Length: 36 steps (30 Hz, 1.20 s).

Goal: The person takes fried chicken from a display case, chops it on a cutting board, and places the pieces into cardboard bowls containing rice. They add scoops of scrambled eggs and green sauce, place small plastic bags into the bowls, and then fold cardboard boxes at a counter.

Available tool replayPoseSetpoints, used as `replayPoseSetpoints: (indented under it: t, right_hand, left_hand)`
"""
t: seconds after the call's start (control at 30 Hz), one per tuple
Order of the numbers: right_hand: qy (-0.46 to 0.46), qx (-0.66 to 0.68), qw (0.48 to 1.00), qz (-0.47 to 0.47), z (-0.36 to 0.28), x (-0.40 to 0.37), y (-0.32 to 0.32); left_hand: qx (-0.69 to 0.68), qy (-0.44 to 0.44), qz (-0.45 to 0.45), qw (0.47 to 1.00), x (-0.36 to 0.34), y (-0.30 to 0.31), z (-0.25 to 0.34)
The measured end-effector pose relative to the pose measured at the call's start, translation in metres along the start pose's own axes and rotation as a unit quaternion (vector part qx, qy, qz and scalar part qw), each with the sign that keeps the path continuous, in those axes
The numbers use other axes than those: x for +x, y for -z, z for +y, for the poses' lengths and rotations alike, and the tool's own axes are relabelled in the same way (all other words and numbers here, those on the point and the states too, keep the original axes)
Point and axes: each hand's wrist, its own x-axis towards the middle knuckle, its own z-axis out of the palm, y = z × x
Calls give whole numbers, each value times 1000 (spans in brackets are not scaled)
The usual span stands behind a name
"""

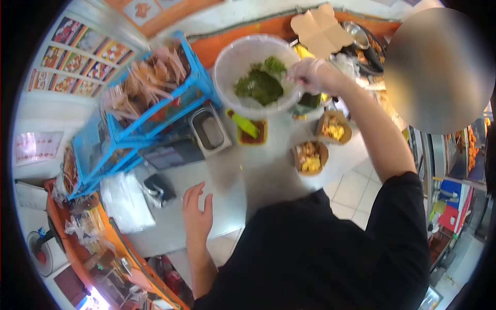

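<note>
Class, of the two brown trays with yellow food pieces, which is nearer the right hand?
The upper tray, farther right in the picture; the lower tray sits closer to the black shirt and farther from the right hand.

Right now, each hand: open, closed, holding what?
Left hand: open, empty.
Right hand: at the translucent plastic bowl; open or closed cannot be told.

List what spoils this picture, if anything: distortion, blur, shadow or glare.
Head view: strong wide-lens bending, with black corners; head view: a round blurred patch hides the upper right; head view: a soft shadow dims part of the counter; head view: a washed-out bright patch at lower left; head view: left hand and right hand remain discernible.
</note>
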Motion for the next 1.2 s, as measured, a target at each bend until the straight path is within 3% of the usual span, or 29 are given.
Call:
replayPoseSetpoints:
  t: [0.03,0.1,0.13,0.17,0.23,0.3,0.37,0.43,0.47,0.53,0.57,0.63,0.77,0.83,0.97,1.0,1.03,1.07,1.13,1.2]
  right_hand:
    - [40,-38,998,17,-10,-10,6]
    - [-181,63,980,-49,-31,-45,14]
    - [-84,-26,995,-43,-58,-52,30]
    - [-87,-29,995,-47,-77,-66,33]
    - [-209,27,970,-119,-108,-93,40]
    - [-127,-8,990,-54,-112,-139,20]
    - [-179,-86,974,-112,-122,-176,-1]
    - [-366,3,912,-186,-147,-184,-16]
    - [-372,4,911,-180,-150,-191,-28]
    - [-305,-151,920,-194,-149,-206,-68]
    - [-311,-147,919,-190,-148,-203,-89]
    - [-515,-107,827,-200,-146,-189,-123]
    - [-531,-100,817,-202,-148,-186,-140]
    - [-456,-154,849,-217,-148,-198,-136]
    - [-412,-96,879,-219,-149,-214,-112]
    - [-527,60,836,-141,-155,-215,-102]
    - [-618,212,755,-56,-158,-217,-93]
    - [-618,210,755,-58,-158,-224,-86]
    - [-543,257,791,113,-156,-240,-72]
    - [-562,208,794,104,-145,-242,-57]
  left_hand:
    - [-33,33,-32,998,-13,1,-2]
    - [-30,44,-76,996,-34,-2,-13]
    - [-30,48,-114,992,-42,-7,-19]
    - [-34,47,-117,991,-50,-11,-24]
    - [-40,45,-162,985,-64,-18,-31]
    - [-38,35,-175,983,-71,-20,-33]
    - [-32,21,-192,981,-74,-21,-33]
    - [-19,-1,-202,979,-74,-17,-29]
    - [-15,-7,-207,978,-73,-15,-27]
    - [-1,-12,-201,980,-72,-10,-24]
    - [3,-15,-206,978,-71,-7,-22]
    - [21,-31,-203,978,-68,-3,-19]
    - [52,-32,-200,978,-67,6,-10]
    - [35,-30,-188,981,-69,7,-12]
    - [23,-2,-198,980,-75,3,-9]
    - [25,4,-201,979,-77,2,-10]
    - [27,12,-204,979,-79,0,-10]
    - [24,13,-203,979,-81,-1,-10]
    - [30,21,-210,977,-84,-3,-8]
    - [31,26,-212,976,-85,-5,-5]
